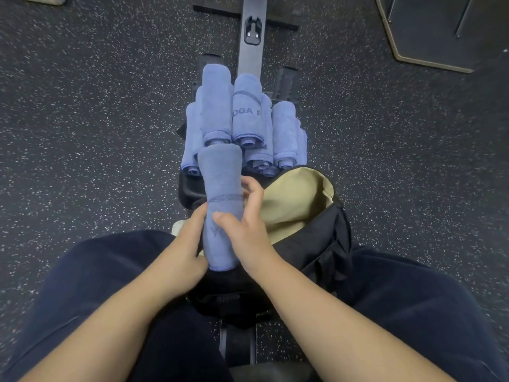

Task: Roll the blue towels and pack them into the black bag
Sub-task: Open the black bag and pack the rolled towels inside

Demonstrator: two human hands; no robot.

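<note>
I hold one rolled blue towel (221, 208) between both hands, its long axis running from near to far, the far end tipped up toward the pile. My left hand (187, 244) wraps the roll's left side near its near end, fingers curled round it. My right hand (243, 230) grips it from the right: the thumb lies across the top of the roll and the fingers curl round its right side farther up. A dark band crosses the towel about midway along it.

Just beyond the towel lies a stack of rolled blue towels (242, 125), piled in layers with their spiral ends facing me; one on top shows dark printed letters. They rest on a dark bench (252, 45) whose rail runs off to the far side.

The black bag (316, 244) sits to the right of my hands, against my right thigh, its mouth gaping and its tan lining (292, 199) showing. The towel in my hands is outside the bag, just left of the opening. Under everything is a dark speckled floor (96, 119), and my dark trouser legs (91, 271) fill the near edge.
</note>
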